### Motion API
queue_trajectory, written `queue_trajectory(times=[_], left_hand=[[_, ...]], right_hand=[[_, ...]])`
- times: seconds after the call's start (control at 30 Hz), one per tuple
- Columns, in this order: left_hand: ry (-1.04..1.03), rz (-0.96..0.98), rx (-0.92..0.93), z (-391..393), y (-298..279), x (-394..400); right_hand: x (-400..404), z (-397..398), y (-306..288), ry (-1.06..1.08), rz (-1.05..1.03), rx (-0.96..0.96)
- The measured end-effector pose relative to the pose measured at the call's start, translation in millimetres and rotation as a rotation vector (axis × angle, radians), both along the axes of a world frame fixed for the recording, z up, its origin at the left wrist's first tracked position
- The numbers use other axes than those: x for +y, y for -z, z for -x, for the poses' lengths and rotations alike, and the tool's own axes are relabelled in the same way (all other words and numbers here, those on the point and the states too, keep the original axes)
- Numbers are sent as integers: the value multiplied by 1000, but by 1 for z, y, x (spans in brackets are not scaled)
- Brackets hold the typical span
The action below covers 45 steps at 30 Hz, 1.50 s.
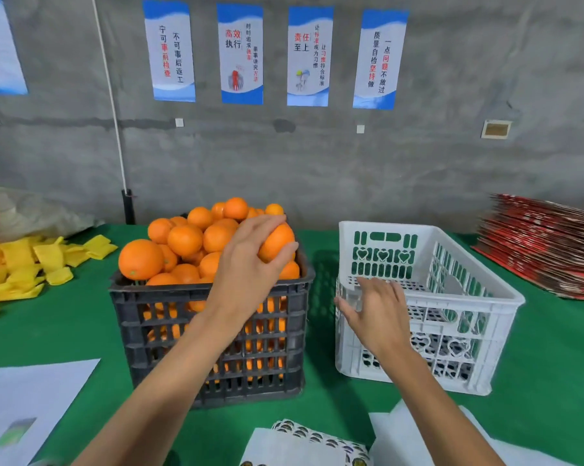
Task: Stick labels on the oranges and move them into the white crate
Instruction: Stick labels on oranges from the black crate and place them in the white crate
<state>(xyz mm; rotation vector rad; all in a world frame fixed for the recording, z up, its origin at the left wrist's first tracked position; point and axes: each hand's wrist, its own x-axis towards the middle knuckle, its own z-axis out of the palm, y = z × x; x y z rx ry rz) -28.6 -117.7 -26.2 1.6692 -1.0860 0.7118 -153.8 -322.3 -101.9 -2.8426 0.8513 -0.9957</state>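
Here, left hand [250, 260] grips orange [277, 242] atop heaped black crate [210, 334]; right hand [378, 307], fingers spread, holds nothing beside white crate [428, 307]. Lift clear of pile; label from sticker sheet [317, 438] before crating.

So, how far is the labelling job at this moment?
Nothing looks finished: the white crate shows no oranges inside. In hand: the left hand grips one orange on top of the full black crate, while the right hand is open at the white crate's rim. Left: labelling from the sticker sheet and moving the whole pile.
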Motion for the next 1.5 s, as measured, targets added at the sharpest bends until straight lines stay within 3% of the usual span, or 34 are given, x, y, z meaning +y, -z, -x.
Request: queue_trajectory(times=[0.1,0.2,0.33,0.57,0.63,0.67,0.73,0.83,0.93,1.1,1.37,1.5], left_hand=[[119,47,32,35,31,20],[169,-12,98,52,64,32],[177,-91,204,56,106,45],[245,-117,587,59,171,62],[250,-118,708,64,186,64],[243,-113,754,67,193,64],[219,-87,821,78,205,63],[177,-17,904,96,223,60],[164,20,963,105,234,56],[160,115,1046,109,241,55],[174,163,1097,111,241,57],[181,207,1125,110,242,57]], right_hand=[[-6,-9,5,-10,-13,15],[-7,-14,4,-41,-131,-77],[-4,-3,15,-80,-133,-248],[21,26,32,-114,136,-309],[39,34,49,-232,255,-365],[50,39,60,-333,239,-353],[74,50,86,-486,15,-179],[93,70,127,-585,-344,158],[100,90,151,-697,-526,354],[100,97,157,-706,-365,490],[101,91,154,-721,-275,430],[101,93,157,-735,-399,409]])
